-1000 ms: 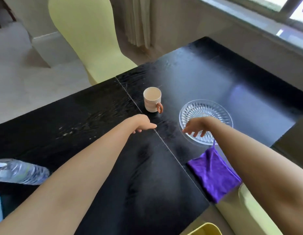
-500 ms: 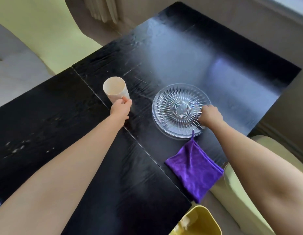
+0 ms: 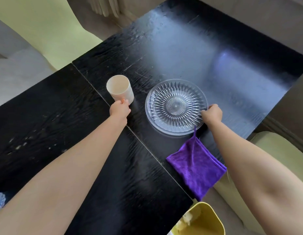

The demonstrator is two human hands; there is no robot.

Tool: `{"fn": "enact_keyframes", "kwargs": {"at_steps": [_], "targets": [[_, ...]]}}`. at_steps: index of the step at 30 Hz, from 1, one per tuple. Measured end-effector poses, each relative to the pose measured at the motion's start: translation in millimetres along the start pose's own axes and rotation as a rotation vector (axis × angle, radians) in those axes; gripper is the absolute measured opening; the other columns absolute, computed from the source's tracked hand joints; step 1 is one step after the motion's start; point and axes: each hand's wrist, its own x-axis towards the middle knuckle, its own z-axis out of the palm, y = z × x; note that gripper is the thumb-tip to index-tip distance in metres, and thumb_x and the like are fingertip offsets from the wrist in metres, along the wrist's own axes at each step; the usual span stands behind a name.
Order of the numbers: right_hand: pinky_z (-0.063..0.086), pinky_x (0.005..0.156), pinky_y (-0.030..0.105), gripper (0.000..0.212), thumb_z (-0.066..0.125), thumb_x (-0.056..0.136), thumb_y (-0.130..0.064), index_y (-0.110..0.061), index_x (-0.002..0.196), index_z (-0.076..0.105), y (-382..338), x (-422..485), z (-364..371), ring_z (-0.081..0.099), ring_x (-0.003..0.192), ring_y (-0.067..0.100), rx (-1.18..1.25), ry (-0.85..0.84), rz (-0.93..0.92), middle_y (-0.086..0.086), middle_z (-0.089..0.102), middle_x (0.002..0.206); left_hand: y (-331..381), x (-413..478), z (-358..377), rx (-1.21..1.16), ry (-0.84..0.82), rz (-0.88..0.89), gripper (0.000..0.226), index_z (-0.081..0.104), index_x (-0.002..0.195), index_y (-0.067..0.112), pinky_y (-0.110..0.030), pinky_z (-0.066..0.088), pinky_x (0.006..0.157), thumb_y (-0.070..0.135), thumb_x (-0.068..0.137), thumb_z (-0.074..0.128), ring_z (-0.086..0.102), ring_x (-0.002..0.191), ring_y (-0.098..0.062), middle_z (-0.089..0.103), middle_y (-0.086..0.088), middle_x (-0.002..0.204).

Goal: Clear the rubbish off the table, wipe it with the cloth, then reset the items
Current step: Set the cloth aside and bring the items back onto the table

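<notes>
Left hand (image 3: pixel 119 110) clamped on mug (image 3: pixel 120 89) handle; right hand (image 3: pixel 212 114) pinches glass plate (image 3: pixel 176 106) rim. Both sit mid tabletop (image 3: pixel 62 116), likely being repositioned for reset. Purple cloth (image 3: pixel 196 167) parked at near edge, overhanging; yellow bin (image 3: pixel 210 219) below for rubbish.

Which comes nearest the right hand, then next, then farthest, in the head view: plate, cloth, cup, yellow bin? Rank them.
1. Plate: its rim is gripped by the right hand.
2. Cloth: just below the hand, at the table edge.
3. Cup: across the plate, held by the left hand.
4. Yellow bin: below the table edge.
</notes>
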Motion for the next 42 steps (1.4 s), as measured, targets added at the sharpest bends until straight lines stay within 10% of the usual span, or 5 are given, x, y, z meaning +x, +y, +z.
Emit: {"fn": "enact_keyframes", "kwargs": {"at_steps": [7, 14, 23, 37, 42], "targets": [[0.051, 0.038, 0.022, 0.023, 0.055, 0.075, 0.006, -0.014, 0.064, 0.053, -24, -27, 11, 0.053, 0.051, 0.018, 0.462, -0.180, 0.078, 0.008, 0.056, 0.066, -5, -25, -31, -0.077, 0.005, 0.056, 0.033, 0.059, 0.116, -0.001, -0.031, 0.050, 0.097, 0.024, 0.095, 0.052, 0.057, 0.091, -0.012, 0.057, -0.003, 0.098], [0.056, 0.070, 0.045, 0.013, 0.056, 0.066, -0.005, -0.017, 0.059, 0.055, -51, -69, 48, 0.055, 0.060, 0.023, 0.436, -0.240, -0.062, 0.004, 0.057, 0.063, -16, -70, -109, -0.147, 0.080, 0.077, 0.027, 0.062, 0.102, -0.001, -0.031, 0.051, 0.095, 0.023, 0.095, 0.052, 0.058, 0.090, -0.011, 0.057, 0.002, 0.083], [0.047, 0.035, 0.018, 0.021, 0.054, 0.078, 0.002, -0.015, 0.066, 0.055, -89, -178, 125, 0.053, 0.052, 0.016, 0.448, -0.445, -0.141, 0.005, 0.057, 0.068, -64, -142, -252, -0.141, 0.323, 0.046, 0.025, 0.063, 0.098, -0.001, -0.033, 0.050, 0.096, 0.022, 0.093, 0.054, 0.064, 0.100, -0.015, 0.065, -0.005, 0.103], [0.045, 0.034, 0.016, 0.016, 0.053, 0.082, 0.002, -0.009, 0.073, 0.059, -82, -270, 217, 0.051, 0.052, 0.015, 0.358, -0.590, -0.080, 0.007, 0.058, 0.068, -145, -241, -362, -0.189, 0.443, -0.009, 0.026, 0.065, 0.080, 0.008, -0.026, 0.050, 0.088, 0.029, 0.092, 0.056, 0.066, 0.092, -0.009, 0.066, -0.001, 0.095], [0.061, 0.067, 0.033, 0.013, 0.057, 0.079, -0.007, -0.004, 0.086, 0.067, -79, -272, 221, 0.060, 0.056, 0.020, 0.130, -0.504, -0.175, 0.013, 0.068, 0.078, -171, -249, -372, -0.221, 0.420, -0.045, 0.029, 0.067, 0.083, 0.007, -0.035, 0.049, 0.098, 0.034, 0.090, 0.058, 0.067, 0.096, -0.011, 0.070, 0.002, 0.101]]}}
